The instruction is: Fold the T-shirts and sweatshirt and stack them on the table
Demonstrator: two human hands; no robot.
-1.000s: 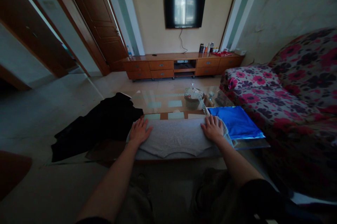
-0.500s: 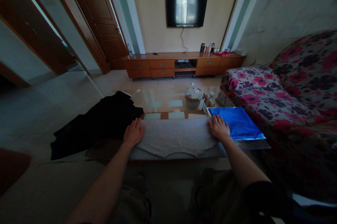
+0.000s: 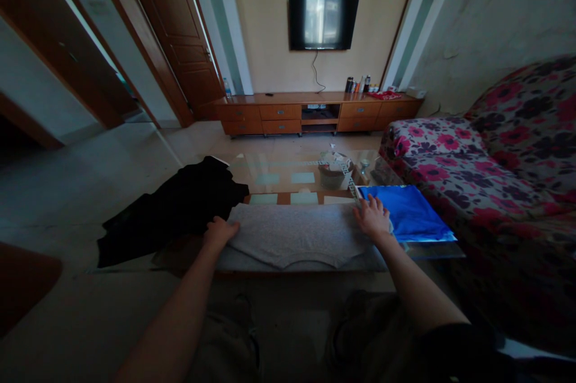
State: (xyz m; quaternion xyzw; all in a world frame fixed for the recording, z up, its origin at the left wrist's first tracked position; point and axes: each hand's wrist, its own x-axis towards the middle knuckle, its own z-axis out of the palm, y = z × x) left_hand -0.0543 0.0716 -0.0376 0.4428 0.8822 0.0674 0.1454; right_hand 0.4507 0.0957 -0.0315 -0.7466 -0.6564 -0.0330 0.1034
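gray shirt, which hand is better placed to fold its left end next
Likely the left hand, at the left end of the gray shirt; the right hand is at the opposite end.

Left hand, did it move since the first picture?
Yes, the left hand moved left, judged against the glass table, toward the black clothing.

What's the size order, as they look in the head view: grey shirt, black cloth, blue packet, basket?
Largest to smallest:
1. Grey shirt and black cloth: too alike to rank.
2. Blue packet.
3. Basket, though it sits farther from the camera, so true size is unsure.
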